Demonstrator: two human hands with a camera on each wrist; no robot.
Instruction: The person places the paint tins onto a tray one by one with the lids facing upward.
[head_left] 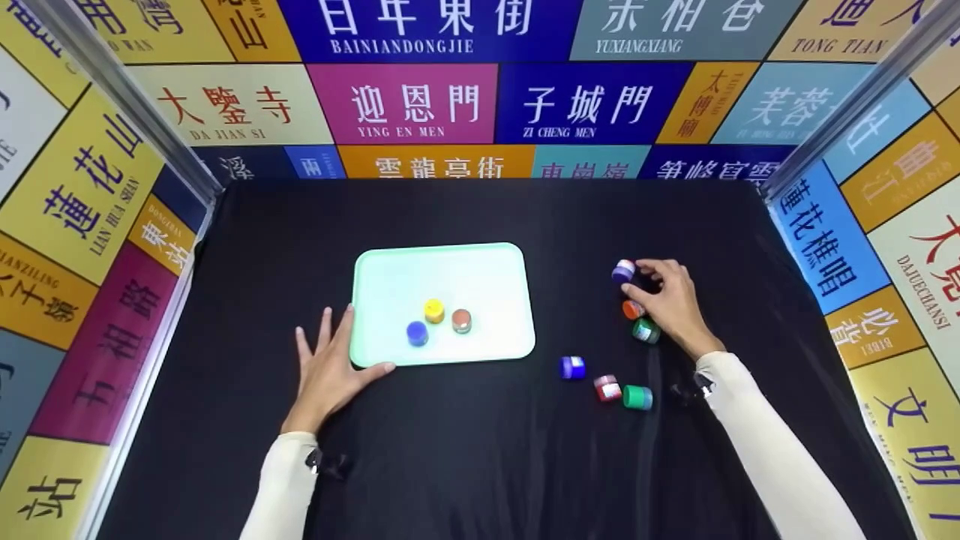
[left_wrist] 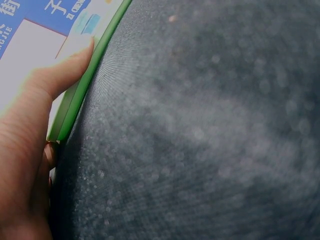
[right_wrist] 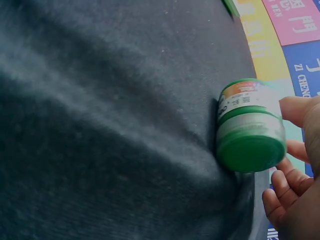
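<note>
At the upper right of the jars in the head view, my right hand (head_left: 671, 304) pinches a small purple paint jar (head_left: 624, 271) between thumb and fingertips. Just below it lie an orange jar (head_left: 633, 309) and a dark green jar (head_left: 646, 331). That green jar (right_wrist: 251, 127) looms large in the right wrist view, where the held jar is hidden. My left hand (head_left: 330, 379) touches the near left corner of a pale green tray (head_left: 487, 351), fingers spread and thumb (left_wrist: 75, 65) along its rim. On the tray are a blue jar (head_left: 418, 334), a yellow jar (head_left: 434, 310) and a brown jar (head_left: 461, 321).
Right of the tray, a second blue jar (head_left: 573, 367), a red jar (head_left: 607, 388) and a bright green jar (head_left: 638, 397) lie on the black cloth (head_left: 465, 450). Panels with printed characters (head_left: 420, 101) wall the table at the back and both sides.
</note>
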